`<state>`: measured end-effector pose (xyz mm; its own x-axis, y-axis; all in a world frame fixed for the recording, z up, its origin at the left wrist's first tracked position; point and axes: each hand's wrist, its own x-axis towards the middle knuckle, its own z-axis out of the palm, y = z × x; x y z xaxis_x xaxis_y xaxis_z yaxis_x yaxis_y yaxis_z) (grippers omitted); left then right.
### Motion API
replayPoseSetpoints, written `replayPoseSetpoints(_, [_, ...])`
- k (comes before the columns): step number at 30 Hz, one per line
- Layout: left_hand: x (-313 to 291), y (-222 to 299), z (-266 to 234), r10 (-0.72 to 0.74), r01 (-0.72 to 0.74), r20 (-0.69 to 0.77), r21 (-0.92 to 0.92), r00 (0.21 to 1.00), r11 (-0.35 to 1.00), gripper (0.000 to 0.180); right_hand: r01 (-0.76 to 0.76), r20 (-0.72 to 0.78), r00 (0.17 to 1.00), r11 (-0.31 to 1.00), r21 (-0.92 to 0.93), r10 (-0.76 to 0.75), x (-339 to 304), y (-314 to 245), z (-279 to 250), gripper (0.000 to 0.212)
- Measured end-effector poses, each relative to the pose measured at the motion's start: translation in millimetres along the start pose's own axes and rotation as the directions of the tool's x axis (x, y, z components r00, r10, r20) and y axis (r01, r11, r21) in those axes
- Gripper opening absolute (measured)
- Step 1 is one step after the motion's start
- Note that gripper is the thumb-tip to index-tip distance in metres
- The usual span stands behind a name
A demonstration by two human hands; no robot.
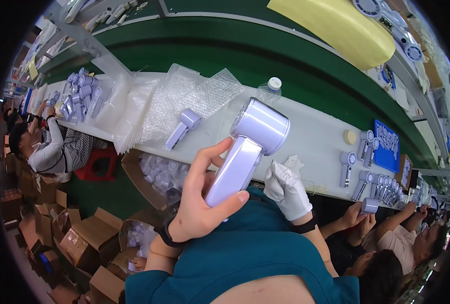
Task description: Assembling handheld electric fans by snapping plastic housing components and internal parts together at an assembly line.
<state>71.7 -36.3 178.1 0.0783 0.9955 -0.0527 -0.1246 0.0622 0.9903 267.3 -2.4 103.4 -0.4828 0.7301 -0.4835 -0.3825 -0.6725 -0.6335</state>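
My bare left hand (pixel 194 213) is wrapped around the handle of a lilac handheld fan (pixel 237 169) with a round drum-shaped head. It is raised in front of me, head up and tilted to the right. Just right of it is my right hand (pixel 288 192), in a white glove, its fingers bunched together. Whether anything is pinched in them is hidden. A crumpled white cloth (pixel 294 164) lies behind the glove. Another lilac fan (pixel 184 126) rests on the white table, left of the held one.
Bubble-wrap bags (pixel 184 91) and a capped clear bottle (pixel 269 90) stand along the table's back. Fans are piled at far left (pixel 83 93); several stand at right near a blue tray (pixel 387 147). Cardboard boxes (pixel 90 235) crowd the left floor. Co-workers sit on both sides.
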Motion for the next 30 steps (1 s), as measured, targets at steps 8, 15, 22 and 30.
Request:
replayPoseSetpoints(8, [-11,-2,-11,-0.068,0.068,-0.002,0.003,0.998,0.998,0.069,-0.005,-0.046,0.999,0.995,0.096,0.009,4,7,2,0.032])
replayPoseSetpoints(15, [-15,-14,-20,-0.159,0.160,-0.014,0.046,0.987,0.986,0.068,-0.012,-0.092,0.995,0.994,0.104,0.022,5,13,2,0.031])
replayPoseSetpoints(22, [-13,-23,-24,-0.308,0.298,0.106,0.095,0.946,0.950,0.067,0.218,-0.326,0.910,0.964,-0.152,-0.257,6,7,23,0.034])
replayPoseSetpoints(30, [-9,-36,-24,-0.331,0.286,0.233,0.209,0.914,0.935,0.066,0.221,-0.224,0.865,0.742,-0.632,-0.449,13,6,36,0.043])
